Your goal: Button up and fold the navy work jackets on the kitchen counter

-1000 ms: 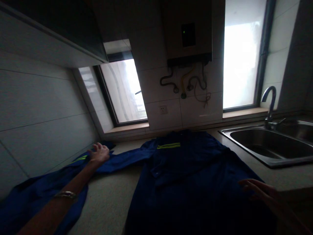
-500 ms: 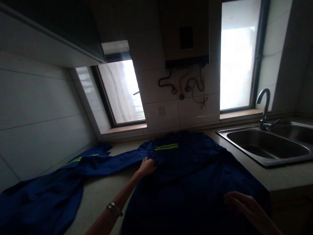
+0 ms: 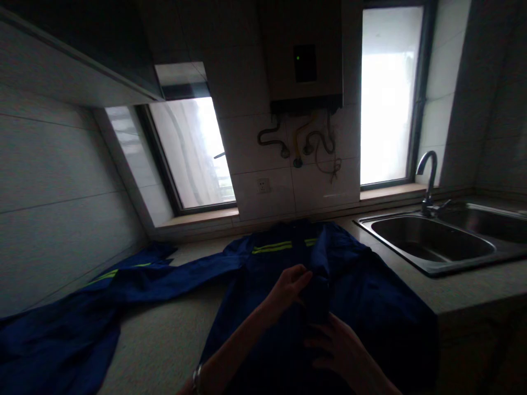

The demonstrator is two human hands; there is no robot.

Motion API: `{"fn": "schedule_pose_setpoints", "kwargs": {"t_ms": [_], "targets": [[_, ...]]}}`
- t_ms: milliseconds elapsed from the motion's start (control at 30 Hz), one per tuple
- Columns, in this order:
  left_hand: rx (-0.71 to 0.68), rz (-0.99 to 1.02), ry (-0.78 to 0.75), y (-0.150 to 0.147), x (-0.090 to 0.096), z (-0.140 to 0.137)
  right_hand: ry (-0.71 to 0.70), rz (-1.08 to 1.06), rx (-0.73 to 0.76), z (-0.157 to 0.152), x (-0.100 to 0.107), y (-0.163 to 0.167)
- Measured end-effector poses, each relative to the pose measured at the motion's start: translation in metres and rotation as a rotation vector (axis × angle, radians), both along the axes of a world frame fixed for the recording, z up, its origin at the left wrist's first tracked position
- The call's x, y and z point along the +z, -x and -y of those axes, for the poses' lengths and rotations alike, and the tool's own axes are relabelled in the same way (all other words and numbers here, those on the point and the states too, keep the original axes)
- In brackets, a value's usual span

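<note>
A dark blue work jacket (image 3: 370, 291) with yellow-green reflective stripes lies spread on the counter, one sleeve (image 3: 135, 277) stretched out to the left. My left hand (image 3: 288, 288) pinches the front edge of the jacket near its middle. Just below it, my right hand (image 3: 335, 345) grips the same front flap, which stands lifted in a fold along the centre. A metal bracelet shows on my left wrist.
A steel sink (image 3: 428, 244) with a curved tap (image 3: 428, 175) sits at the right of the counter (image 3: 173, 340). Two bright windows, a wall socket (image 3: 262, 185) and a wall-mounted water heater (image 3: 302, 60) with hoses are behind. Tiled wall on the left.
My left hand moved from the sleeve on the left to the jacket's middle. My right hand came in from the right edge, and both now hold the front flap raised.
</note>
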State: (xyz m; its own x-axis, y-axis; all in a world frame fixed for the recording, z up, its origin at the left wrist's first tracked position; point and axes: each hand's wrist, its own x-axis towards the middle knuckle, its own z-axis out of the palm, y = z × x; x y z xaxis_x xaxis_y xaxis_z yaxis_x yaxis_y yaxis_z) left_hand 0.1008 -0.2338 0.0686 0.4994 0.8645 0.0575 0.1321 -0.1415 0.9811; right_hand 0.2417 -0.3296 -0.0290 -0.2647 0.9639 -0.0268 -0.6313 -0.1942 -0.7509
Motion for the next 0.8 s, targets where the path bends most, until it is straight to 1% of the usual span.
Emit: {"fn": "schedule_pose_setpoints", "kwargs": {"t_ms": [67, 100, 133, 200, 233, 267, 300, 333, 400, 500, 567, 700, 800], "targets": [[-0.002, -0.061, -0.063, -0.001, -0.005, 0.003, 0.053, 0.022, -0.159, -0.01, 0.007, 0.001], [0.029, -0.114, -0.131, -0.001, -0.006, 0.003, 0.068, 0.054, -0.233, -0.014, 0.01, 0.0], [0.081, -0.172, -0.231, -0.001, -0.007, 0.004, 0.071, 0.092, -0.296, -0.018, 0.013, -0.001], [0.216, -0.276, -0.508, 0.0, -0.005, 0.007, 0.043, 0.168, -0.405, -0.025, 0.016, -0.004], [0.256, -0.315, -0.65, 0.0, -0.004, 0.01, 0.02, 0.2, -0.461, -0.027, 0.017, -0.005], [0.256, -0.346, -0.764, 0.0, -0.002, 0.013, -0.001, 0.226, -0.514, -0.029, 0.016, -0.007], [0.218, -0.37, -0.83, -0.001, -0.001, 0.017, -0.019, 0.25, -0.558, -0.029, 0.016, -0.007], [0.159, -0.387, -0.846, -0.002, -0.001, 0.021, -0.037, 0.268, -0.585, -0.03, 0.014, -0.008], [0.043, -0.4, -0.765, -0.006, -0.002, 0.028, -0.081, 0.299, -0.596, -0.028, 0.012, -0.008], [-0.024, -0.334, -0.607, -0.012, -0.007, 0.035, -0.15, 0.354, -0.572, -0.024, 0.007, -0.007], [-0.047, -0.275, -0.554, -0.016, -0.008, 0.038, -0.157, 0.384, -0.546, -0.021, 0.005, -0.009], [-0.097, -0.237, -0.553, -0.021, -0.008, 0.045, -0.084, 0.444, -0.45, -0.019, 0.003, -0.014], [-0.125, -0.209, -0.554, -0.022, -0.008, 0.047, 0.013, 0.427, -0.487, -0.019, 0.01, -0.014]]}}
